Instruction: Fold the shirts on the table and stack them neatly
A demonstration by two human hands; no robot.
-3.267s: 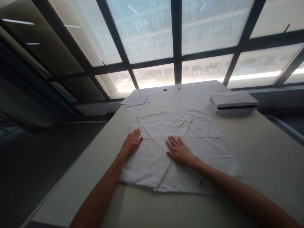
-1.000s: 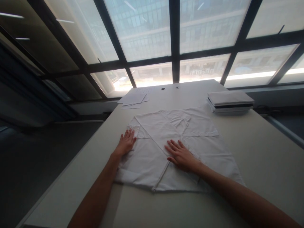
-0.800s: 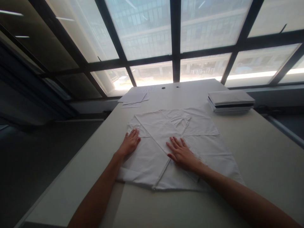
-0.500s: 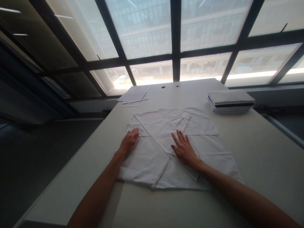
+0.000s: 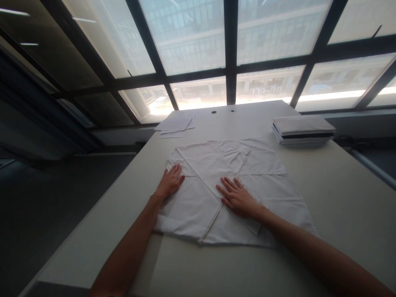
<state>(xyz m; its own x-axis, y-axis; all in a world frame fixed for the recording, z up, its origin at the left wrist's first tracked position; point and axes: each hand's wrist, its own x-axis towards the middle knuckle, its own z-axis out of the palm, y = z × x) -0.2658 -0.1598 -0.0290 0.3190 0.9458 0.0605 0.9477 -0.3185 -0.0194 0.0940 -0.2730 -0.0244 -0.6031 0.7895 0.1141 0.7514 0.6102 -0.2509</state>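
A white garment [image 5: 198,198], partly folded with overlapping layers and a long diagonal edge, lies on the white table [image 5: 340,198]. My left hand [image 5: 170,180] rests flat on its left part, beside a wrinkled patch, fingers spread a little. Near the garment's middle, my right hand [image 5: 236,197] lies palm down with the fingers apart, just right of the diagonal edge. Neither hand grips the cloth. What lies beneath my palms is hidden.
A stack of folded cloth [image 5: 303,130], white with a dark layer, sits at the table's back right. Sheets of paper [image 5: 175,124] lie at the back left. Large windows [image 5: 198,93] stand behind the table.
My right hand has slid slightly left and toward me over the cloth. My left hand remains in nearly the same place on the garment, its fingers turned slightly to the right.
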